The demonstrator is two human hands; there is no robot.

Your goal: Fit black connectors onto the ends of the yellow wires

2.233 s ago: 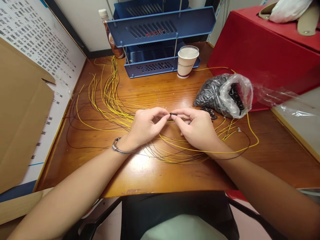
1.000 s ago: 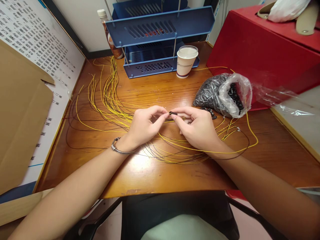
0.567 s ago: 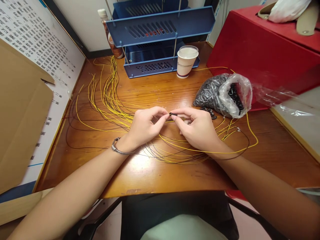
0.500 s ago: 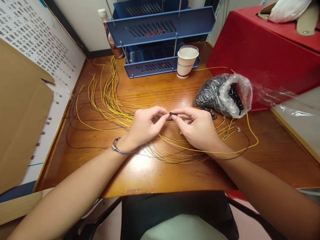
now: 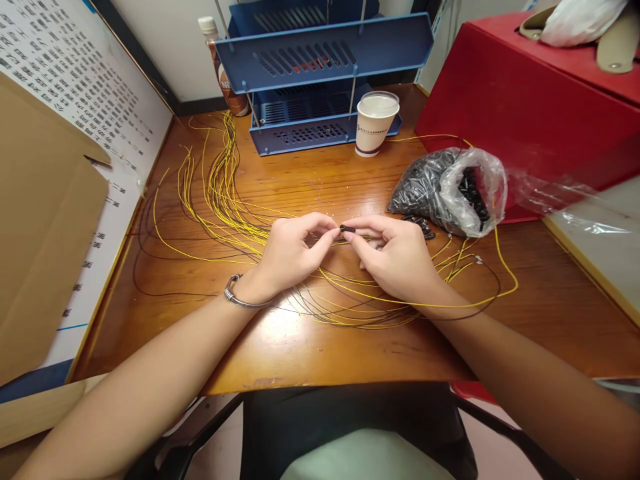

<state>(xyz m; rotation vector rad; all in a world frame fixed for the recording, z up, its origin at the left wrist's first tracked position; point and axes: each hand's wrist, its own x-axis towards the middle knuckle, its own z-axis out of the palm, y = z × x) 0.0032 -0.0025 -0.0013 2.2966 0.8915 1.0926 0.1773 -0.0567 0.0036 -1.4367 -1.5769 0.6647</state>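
A small black plastic piece (image 5: 349, 229), like a connector housing, sits between my two hands above the middle of the table. My right hand (image 5: 403, 257) pinches it between thumb and fingers. The thumb and fingertips of my left hand (image 5: 295, 252) are pressed together at its left end; what they grip is too small to make out. Long yellow and dark wires (image 5: 215, 227) run under both hands and loop across the wood. One yellow wire crosses my right wrist. Close behind my right hand lie loose black pieces (image 5: 425, 228), partly hidden.
A clear plastic bag (image 5: 425, 180) of black pieces lies open at the right, before a red box (image 5: 480, 100). A paper cup (image 5: 375, 127) and a blue file rack (image 5: 305, 140) stand at the back, with a bottle (image 5: 233, 93) beside the rack. Cardboard (image 5: 45, 233) stands left.
Both hands keep the same pinch in the same place. The black piece shows slightly more between the fingertips, and the whole view has shifted a little.
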